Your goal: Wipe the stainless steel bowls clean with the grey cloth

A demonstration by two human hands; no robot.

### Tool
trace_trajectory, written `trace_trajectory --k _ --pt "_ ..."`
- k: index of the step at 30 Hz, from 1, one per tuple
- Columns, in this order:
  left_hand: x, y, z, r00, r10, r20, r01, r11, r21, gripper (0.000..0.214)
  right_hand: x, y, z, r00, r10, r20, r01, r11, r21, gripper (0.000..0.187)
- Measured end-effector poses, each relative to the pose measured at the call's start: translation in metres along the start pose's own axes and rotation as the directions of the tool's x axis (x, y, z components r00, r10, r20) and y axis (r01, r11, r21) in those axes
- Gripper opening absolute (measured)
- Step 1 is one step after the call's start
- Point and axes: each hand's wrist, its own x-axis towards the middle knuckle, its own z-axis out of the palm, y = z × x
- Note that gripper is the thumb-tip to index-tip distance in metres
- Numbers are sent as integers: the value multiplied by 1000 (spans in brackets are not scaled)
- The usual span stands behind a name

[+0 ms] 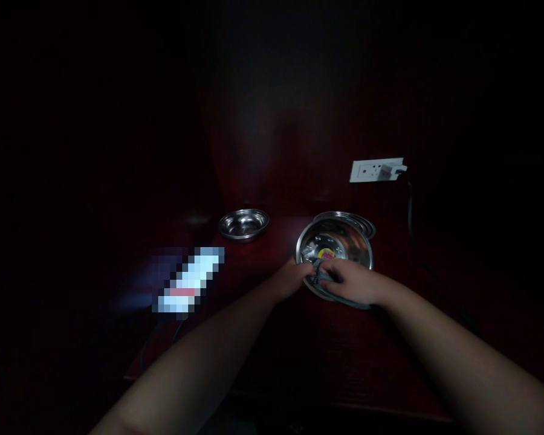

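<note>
A shiny steel bowl [356, 241] with a yellow and red sticker inside tilts toward me on the dark red table. My left hand [294, 277] grips its left rim, thumb over the edge. In my right hand [351, 281] is a bunched dark grey-green cloth [344, 300], pressed at the bowl's near inner side; part of it hangs over the near rim. Behind the bowl, several stacked steel dishes [367, 226] show only their far rims. A separate shallow steel bowl [243, 225] stands upright farther left.
At the left lies a bright, pixelated slab [190, 278] with a cable below it. A white wall socket [372, 171] with a plug and hanging black cord [410, 211] is at the back right. The table's front edge [344, 405] runs beneath my arms. Surroundings are very dark.
</note>
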Motion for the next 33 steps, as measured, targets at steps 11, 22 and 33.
trace_trajectory --k 11,22,33 --pt "1 -1 -4 999 -20 40 21 1000 -6 43 -4 -5 -2 987 156 -37 -160 962 -221 15" --pt "9 -11 -10 996 45 -74 -47 999 -20 29 8 -12 15 998 -45 33 15 782 623 23" --pt "4 -7 -3 987 62 -145 -68 997 -34 26 6 -7 5 996 -31 89 3 955 298 17"
